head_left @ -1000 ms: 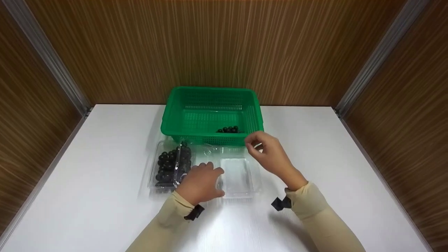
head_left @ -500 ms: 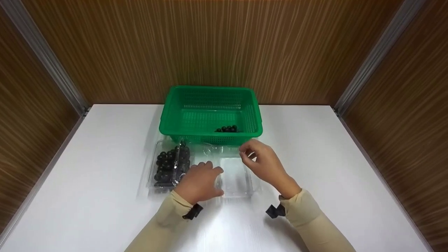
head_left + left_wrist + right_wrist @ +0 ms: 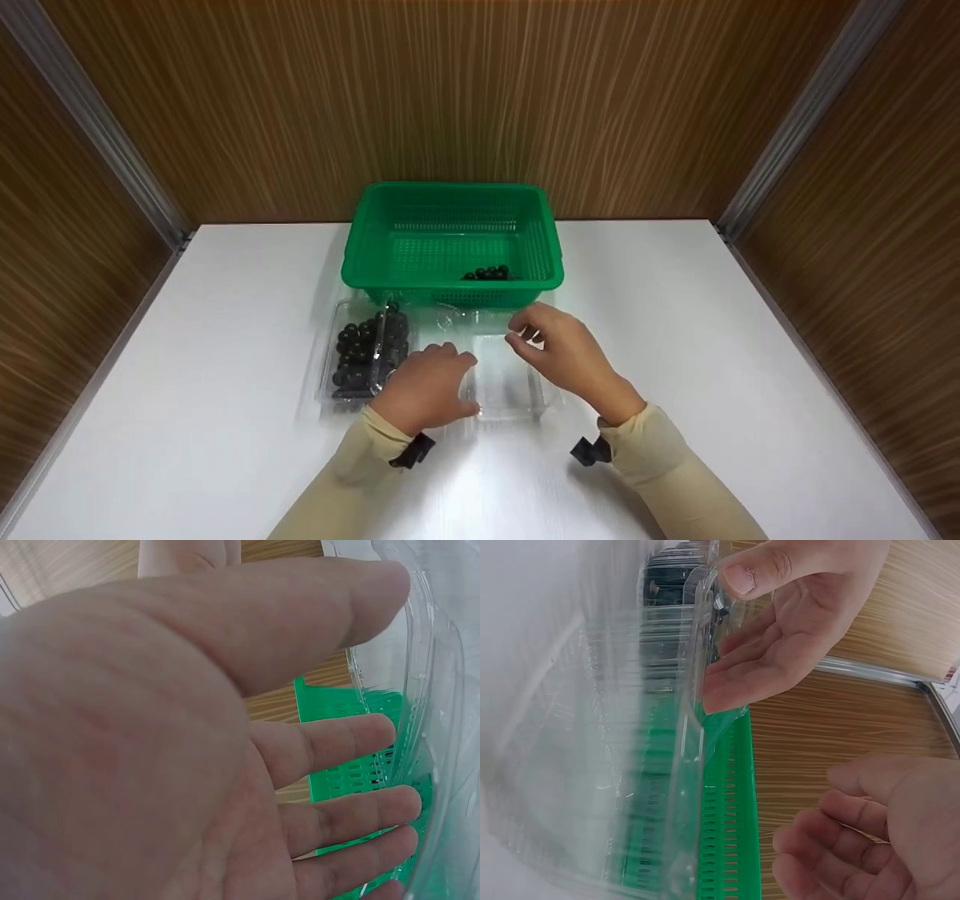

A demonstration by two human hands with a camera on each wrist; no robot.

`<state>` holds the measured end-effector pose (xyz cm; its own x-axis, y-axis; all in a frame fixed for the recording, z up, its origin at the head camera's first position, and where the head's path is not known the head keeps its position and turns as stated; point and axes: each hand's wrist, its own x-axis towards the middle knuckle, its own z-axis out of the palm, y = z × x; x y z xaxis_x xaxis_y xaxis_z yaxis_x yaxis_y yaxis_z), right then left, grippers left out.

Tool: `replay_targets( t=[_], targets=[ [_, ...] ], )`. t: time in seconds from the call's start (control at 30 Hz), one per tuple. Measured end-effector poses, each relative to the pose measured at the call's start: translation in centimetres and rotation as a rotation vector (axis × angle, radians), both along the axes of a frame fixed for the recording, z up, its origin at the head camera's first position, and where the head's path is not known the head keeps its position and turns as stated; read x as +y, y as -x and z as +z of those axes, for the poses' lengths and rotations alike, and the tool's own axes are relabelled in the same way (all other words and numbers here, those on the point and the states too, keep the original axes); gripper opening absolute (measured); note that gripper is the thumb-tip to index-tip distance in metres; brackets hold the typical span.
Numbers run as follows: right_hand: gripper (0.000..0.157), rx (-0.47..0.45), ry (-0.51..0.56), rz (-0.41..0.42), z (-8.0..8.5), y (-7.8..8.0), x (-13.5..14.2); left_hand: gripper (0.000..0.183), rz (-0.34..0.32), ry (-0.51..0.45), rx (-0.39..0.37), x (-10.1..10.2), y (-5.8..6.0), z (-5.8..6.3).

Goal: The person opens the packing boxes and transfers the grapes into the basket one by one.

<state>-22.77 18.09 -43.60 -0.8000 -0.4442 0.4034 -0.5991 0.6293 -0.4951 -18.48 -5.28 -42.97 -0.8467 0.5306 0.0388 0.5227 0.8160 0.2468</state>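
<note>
1. Layout: an open clear plastic clamshell [image 3: 442, 360] lies on the white table [image 3: 225, 390], touching the front of the green basket [image 3: 450, 240]. The left half holds the dark round fruit [image 3: 365, 352] (blueberries or small grapes, can't tell which). The right half [image 3: 504, 375] looks empty.
2. A few loose berries [image 3: 487, 274] sit at the front-right of the basket floor.
3. Left hand [image 3: 426, 390]: fingers near straight and relaxed, resting along the clamshell's centre ridge. The thumb lies on the rim per the right wrist view [image 3: 757, 574]. It steadies the pack and grips nothing.
4. Right hand [image 3: 566, 352]: hovers over the empty half, close to the basket's front wall. Fingers loosely curled w/ thumb & index tips near each other; nothing visible between them.
5. Judgement: the step in hand looks like moving fruit from pack to basket, w/ the right hand coming back across for more.
6. Technique: keep the left hand pressing flat so the light pack doesn't slide or tip. Reach over the centre ridge, not through it.
7. Pinch lightly w/ fingertips, since the skins likely bruise easily.
8. Release low inside the basket; round fruit probably rolls or bounces if dropped from above.
</note>
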Motion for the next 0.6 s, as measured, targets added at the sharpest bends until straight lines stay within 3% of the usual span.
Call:
replay_targets(
  t=[0.27,0.6],
  targets=[
    [0.009,-0.020,-0.029,0.007,-0.2,0.0,-0.3,0.052,0.006,0.007,-0.004,-0.2,0.0,0.3],
    [0.011,0.023,-0.134,0.039,-0.1,-0.4,-0.2,0.043,-0.002,-0.079,0.106,-0.8,0.1,1.3]
  ],
)
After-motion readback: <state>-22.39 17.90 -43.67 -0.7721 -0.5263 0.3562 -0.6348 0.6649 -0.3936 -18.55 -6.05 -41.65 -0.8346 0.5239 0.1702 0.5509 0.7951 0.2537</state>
